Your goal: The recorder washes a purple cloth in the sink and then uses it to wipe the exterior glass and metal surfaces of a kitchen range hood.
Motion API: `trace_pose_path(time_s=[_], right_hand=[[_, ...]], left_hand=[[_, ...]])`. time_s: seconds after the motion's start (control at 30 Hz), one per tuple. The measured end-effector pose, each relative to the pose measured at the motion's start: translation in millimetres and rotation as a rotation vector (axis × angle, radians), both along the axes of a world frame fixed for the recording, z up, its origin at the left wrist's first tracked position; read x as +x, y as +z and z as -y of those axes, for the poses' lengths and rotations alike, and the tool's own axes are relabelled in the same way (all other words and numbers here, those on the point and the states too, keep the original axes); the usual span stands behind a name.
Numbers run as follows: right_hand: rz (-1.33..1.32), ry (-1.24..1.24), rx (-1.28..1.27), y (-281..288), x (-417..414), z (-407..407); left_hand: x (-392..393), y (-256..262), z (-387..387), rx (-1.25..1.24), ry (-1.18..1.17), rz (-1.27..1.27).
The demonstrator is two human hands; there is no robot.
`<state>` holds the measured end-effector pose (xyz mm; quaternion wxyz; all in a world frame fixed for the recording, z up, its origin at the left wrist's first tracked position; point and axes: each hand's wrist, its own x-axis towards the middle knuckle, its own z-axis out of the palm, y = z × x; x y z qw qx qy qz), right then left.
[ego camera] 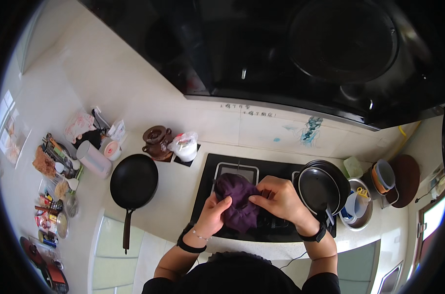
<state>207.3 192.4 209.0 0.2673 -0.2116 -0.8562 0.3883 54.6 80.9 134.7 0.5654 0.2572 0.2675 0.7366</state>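
Observation:
Both my hands hold a dark purple cloth above the black gas hob. My left hand grips its left side, with the thumb on top. The thumb and fingers of my right hand pinch its upper right part. The cloth is bunched, with a fold in its middle; whether something lies inside it cannot be told. Behind the cloth, a metal pan support shows on the hob's left burner. Black pans are stacked on the hob's right side, close to my right hand.
A black frying pan lies left on the counter, its handle towards me. Behind stand a brown lidded ceramic pot and a white container. At right is a metal basin with plastic items. The black range hood overhangs the back.

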Motion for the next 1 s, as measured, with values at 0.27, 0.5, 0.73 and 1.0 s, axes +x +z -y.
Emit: trace_pose_path(time_s=[0.27,0.5,0.73,1.0], right_hand=[[-0.454,-0.067,-0.733,16,9,-9],[-0.655,-0.243,-0.840,60,9,-25],[-1.112,-0.111,-0.715,184,12,-49],[-1.357,-0.526,-0.132,292,5,-118]], left_hand=[[13,-31,-2,-0.182,-0.235,0.096],[0,-61,-3,-0.068,-0.444,0.110],[-6,-73,15,-0.142,-0.372,0.070],[-11,-81,17,-0.157,-0.391,0.061]])
